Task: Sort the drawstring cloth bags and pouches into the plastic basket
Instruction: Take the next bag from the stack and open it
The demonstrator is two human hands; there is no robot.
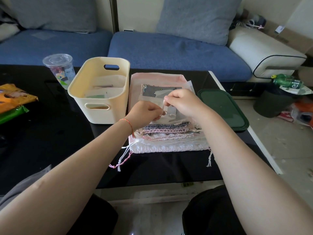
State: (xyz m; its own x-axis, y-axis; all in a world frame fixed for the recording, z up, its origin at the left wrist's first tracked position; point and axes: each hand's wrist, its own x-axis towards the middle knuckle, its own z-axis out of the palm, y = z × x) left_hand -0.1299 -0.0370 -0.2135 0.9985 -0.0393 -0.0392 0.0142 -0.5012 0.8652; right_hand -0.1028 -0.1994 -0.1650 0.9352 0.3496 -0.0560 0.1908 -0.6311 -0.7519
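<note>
A stack of drawstring cloth bags [166, 136] lies on the black table, largest pink-and-white one at the bottom, cords trailing off its near corners. On top lies a small white pouch [167, 114] over a grey printed one [153, 90]. My left hand [144, 112] and my right hand [183, 102] both pinch the white pouch's near end, fingers curled. Left of the stack stands the cream plastic basket [100, 106], with several pouches inside.
A lidded clear plastic cup [59, 70] stands behind the basket's left side. Snack packets [13, 100] lie at the table's left edge. A dark green lid [223, 109] sits right of the stack. A blue sofa [169, 51] runs behind the table; a bin [272, 102] stands at right.
</note>
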